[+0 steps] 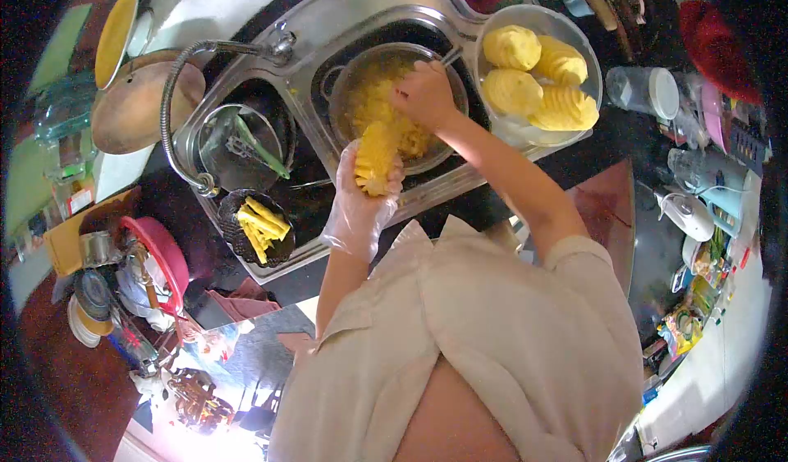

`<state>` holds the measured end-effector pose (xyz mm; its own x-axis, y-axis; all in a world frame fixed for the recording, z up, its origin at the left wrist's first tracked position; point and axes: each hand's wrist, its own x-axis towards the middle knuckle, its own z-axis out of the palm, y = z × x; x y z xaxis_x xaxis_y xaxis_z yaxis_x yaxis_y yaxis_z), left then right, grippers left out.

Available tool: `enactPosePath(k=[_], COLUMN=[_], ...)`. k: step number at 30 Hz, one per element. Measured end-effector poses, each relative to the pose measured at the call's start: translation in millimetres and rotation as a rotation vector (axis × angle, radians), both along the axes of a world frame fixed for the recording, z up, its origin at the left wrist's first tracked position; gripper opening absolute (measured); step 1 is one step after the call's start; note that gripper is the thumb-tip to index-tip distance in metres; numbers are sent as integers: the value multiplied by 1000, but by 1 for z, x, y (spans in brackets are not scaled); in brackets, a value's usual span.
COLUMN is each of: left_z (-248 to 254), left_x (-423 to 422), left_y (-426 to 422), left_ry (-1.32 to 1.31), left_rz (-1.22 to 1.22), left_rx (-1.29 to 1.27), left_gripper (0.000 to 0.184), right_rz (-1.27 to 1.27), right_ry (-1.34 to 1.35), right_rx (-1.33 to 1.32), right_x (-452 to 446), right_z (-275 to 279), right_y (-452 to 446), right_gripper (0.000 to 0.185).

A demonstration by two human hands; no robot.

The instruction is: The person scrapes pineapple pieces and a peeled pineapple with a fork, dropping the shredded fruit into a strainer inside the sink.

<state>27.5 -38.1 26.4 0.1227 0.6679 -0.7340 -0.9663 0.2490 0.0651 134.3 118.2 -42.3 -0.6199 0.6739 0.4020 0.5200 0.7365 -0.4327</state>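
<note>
Center: pineapple (375, 160) in gloved left hand's (359, 203) wrapped grip, over pot (341, 113). Right hand (424, 95) closed around thin tool (452, 56), type unclear. Chunks (373, 101) already fill pot; strips (264, 228) in basket (231, 228), left of center. Upper right: tub (597, 68), four whole pineapples (513, 48), apparently not yet chunked.
</note>
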Motion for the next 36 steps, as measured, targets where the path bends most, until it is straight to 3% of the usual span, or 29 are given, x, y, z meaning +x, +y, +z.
enactPosePath(k=[3,5,6,9,12,15,16,17,18,21,23,27,28,30,32,36], left_z=[4,10,2,4,-12,-19,-14,-10,-3,-1,2,-1,-3,-7,3,-2], left_x=[5,6,4,1,-1,-1,9,13,17,8,-1,15,22,21,8,0], left_y=[-1,0,3,-4,-2,0,-1,2,1,2,7,11,6,5,3,2], left_ry=[222,326,210,36,101,211,519,521,1051,728,124,225,695,1173,285,146], left_rz=[58,-27,75,-24,21,-19,-50,-43,-211,-165,-71,25,-39,-81,-60,-86], left_rx=[-81,83,-73,50,-86,42,122,133,251,99,-44,-123,53,240,-42,9], left_gripper=[40,40,40,38,37,35,31,31,30,32,33,32,33,35,37,40], right_rz=[35,74,67,21,98,195,166,143,139,173,47,120,104,108,86,52], right_ry=[74,124,62,18,94,234,212,194,193,197,68,142,154,173,-26,-4], right_rx=[-80,-76,-33,-50,-148,-128,-88,-43,-47,30,-59,-135,-111,-75,68,6], right_x=[-12,-9,-7,2,-2,-6,-5,-7,-6,6,14,1,1,-2,3,-1], right_z=[18,10,-9,-3,43,50,42,33,21,3,6,36,25,3,-15,7], right_y=[-20,-22,-9,-1,-19,-41,-38,-30,-25,-11,-9,-37,-38,-19,-2,-2], right_gripper=[29,29,29,30,27,26,26,27,27,27,27,27,25,24,25,27])
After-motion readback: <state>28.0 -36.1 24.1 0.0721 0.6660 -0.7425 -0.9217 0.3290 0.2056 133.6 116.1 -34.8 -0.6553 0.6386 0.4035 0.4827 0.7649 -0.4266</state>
